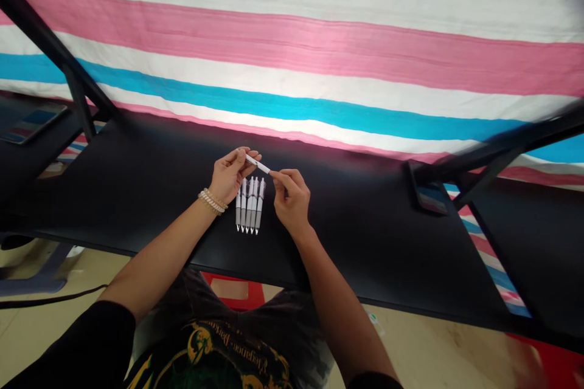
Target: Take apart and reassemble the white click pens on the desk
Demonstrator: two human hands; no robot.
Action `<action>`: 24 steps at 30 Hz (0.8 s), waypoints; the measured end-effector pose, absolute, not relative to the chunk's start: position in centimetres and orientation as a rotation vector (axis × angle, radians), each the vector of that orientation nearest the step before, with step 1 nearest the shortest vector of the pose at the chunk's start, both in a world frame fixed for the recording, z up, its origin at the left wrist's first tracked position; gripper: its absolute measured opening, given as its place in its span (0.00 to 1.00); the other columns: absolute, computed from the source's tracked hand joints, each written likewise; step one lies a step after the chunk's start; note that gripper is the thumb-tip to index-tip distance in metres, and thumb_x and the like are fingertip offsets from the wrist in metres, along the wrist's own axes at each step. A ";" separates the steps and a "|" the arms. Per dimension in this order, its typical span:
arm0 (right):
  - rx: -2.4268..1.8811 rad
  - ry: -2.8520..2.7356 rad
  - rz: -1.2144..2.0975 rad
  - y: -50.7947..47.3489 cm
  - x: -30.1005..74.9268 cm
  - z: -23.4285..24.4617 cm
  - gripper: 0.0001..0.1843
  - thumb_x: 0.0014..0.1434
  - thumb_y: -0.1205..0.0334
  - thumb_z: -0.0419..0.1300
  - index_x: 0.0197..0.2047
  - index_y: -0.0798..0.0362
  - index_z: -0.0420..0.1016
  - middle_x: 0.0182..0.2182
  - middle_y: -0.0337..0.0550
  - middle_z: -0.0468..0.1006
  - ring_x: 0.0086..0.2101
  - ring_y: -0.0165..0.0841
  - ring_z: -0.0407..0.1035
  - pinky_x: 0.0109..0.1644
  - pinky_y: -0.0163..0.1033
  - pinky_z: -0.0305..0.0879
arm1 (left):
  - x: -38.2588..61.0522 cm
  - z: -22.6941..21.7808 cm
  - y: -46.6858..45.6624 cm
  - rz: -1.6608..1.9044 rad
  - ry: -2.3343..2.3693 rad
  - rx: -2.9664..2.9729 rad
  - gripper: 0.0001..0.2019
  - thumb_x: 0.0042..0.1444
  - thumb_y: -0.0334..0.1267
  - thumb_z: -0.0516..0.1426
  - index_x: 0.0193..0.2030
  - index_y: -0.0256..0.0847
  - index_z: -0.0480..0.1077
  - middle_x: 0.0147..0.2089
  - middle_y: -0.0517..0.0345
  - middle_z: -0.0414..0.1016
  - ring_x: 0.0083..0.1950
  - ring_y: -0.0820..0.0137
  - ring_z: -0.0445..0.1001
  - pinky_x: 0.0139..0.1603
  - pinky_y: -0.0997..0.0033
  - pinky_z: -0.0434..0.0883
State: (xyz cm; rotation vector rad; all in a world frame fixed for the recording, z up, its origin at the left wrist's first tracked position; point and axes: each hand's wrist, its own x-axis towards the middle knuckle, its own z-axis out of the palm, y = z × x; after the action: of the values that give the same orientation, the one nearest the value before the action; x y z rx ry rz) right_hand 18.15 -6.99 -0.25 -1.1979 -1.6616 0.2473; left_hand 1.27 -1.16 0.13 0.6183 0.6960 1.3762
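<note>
White pen [258, 165] lies nearly crosswise, tilted, pinched at its upper-left end by left hand [231, 176] and lower-right tip by right hand [290, 197], just above row of pens [249, 206].

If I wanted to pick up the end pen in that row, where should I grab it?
Probably pinch the rightmost pen around mid-barrel, coming from above and its right. It lies flat, close beside the next pen, so its right side is the open one.

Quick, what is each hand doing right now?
Left hand: closed, holding a white pen near one end.
Right hand: closed, pinching the pen's other end.
</note>
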 end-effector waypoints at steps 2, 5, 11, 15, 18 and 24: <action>-1.191 -1.628 0.233 -7.0 18.0 -0.5 0.10 0.68 0.64 0.56 0.50 0.49 0.74 0.40 0.44 0.76 0.34 0.33 0.71 0.40 0.40 0.71 | 1.7 0.1 -1.5 1.357 0.680 0.647 0.12 0.58 0.41 0.66 0.45 0.36 0.75 0.47 0.47 0.82 0.52 0.62 0.81 0.58 0.60 0.76; -1.180 -1.577 0.213 -7.0 17.9 -0.7 0.11 0.66 0.63 0.60 0.52 0.49 0.70 0.40 0.43 0.76 0.35 0.34 0.71 0.42 0.41 0.72 | 2.0 0.1 -1.7 1.348 0.683 0.659 0.13 0.57 0.41 0.66 0.44 0.36 0.76 0.47 0.47 0.82 0.51 0.62 0.81 0.58 0.60 0.76; -1.195 -1.557 0.222 -7.2 17.8 -0.6 0.03 0.66 0.60 0.59 0.43 0.49 0.71 0.36 0.42 0.76 0.35 0.34 0.73 0.42 0.41 0.73 | 1.7 0.4 -1.8 1.298 0.684 0.638 0.13 0.57 0.41 0.66 0.45 0.36 0.75 0.46 0.48 0.82 0.51 0.62 0.82 0.59 0.58 0.75; -1.223 -1.478 0.411 -7.3 17.7 -0.7 0.13 0.65 0.58 0.61 0.52 0.49 0.67 0.41 0.44 0.77 0.33 0.32 0.73 0.40 0.41 0.74 | 1.6 0.5 -1.6 1.325 0.677 0.624 0.12 0.58 0.40 0.66 0.44 0.35 0.76 0.45 0.47 0.82 0.50 0.62 0.82 0.59 0.58 0.75; -1.181 -1.471 0.471 -7.3 17.6 -0.7 0.19 0.63 0.59 0.62 0.55 0.49 0.64 0.46 0.47 0.75 0.38 0.34 0.74 0.43 0.42 0.75 | 1.3 0.5 -1.3 1.368 0.693 0.604 0.11 0.59 0.40 0.65 0.44 0.36 0.76 0.46 0.47 0.82 0.50 0.63 0.82 0.59 0.59 0.75; -1.187 -1.467 0.519 -7.1 17.6 -0.7 0.18 0.64 0.60 0.60 0.56 0.48 0.63 0.42 0.44 0.77 0.35 0.33 0.75 0.40 0.40 0.75 | 0.8 0.3 -1.0 1.388 0.696 0.619 0.11 0.59 0.40 0.65 0.44 0.36 0.76 0.46 0.47 0.82 0.50 0.64 0.82 0.57 0.61 0.76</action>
State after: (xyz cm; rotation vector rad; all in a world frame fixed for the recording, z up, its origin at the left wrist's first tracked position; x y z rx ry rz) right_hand 17.61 -7.15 -0.71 -1.1870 -1.4668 0.5193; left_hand 0.85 -0.96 0.31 0.6186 0.6957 1.3879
